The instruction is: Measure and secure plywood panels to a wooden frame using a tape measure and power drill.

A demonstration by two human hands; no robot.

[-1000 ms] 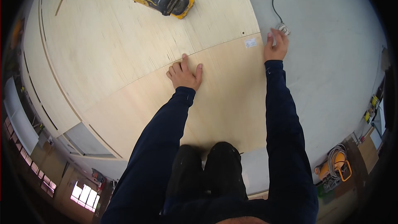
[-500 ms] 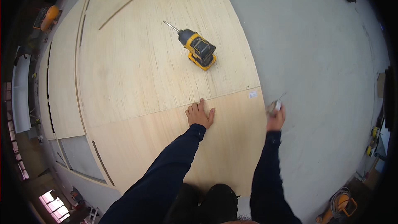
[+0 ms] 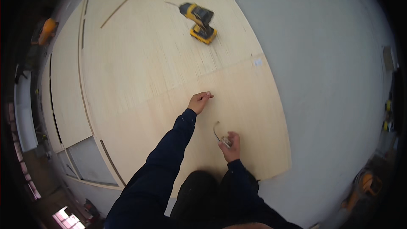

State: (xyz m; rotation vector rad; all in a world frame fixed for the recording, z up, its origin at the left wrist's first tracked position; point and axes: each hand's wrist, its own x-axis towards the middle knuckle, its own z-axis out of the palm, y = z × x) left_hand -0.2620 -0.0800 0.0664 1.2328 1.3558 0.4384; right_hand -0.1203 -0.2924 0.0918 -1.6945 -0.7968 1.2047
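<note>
My left hand [image 3: 198,102] is just over the pale plywood panel [image 3: 169,123], its thumb and fingertips pinched together; anything between them is too small to make out. Nearer to me, my right hand [image 3: 231,147] is closed around a small silvery object [image 3: 227,141], blurred, with a thin curved strip [image 3: 215,129] sticking out towards the left hand. Beyond both hands a yellow and black cordless driver [image 3: 200,19] stands on its battery on the adjoining plywood sheet [image 3: 144,55], its long bit pointing left. A seam runs between the two sheets.
A thin wooden strip [image 3: 121,8] lies on the far sheet. Grey floor [image 3: 335,101] extends to the right. Gaps in the wooden frame [image 3: 91,161] show at the left. A yellow tool [image 3: 368,184] sits at the lower right, an orange one [image 3: 47,31] at the far left.
My right hand has swung in from the panel's right edge to over the panel, with the silvery object. My left hand has gone from spread flat at the seam to a pinch nearer me.
</note>
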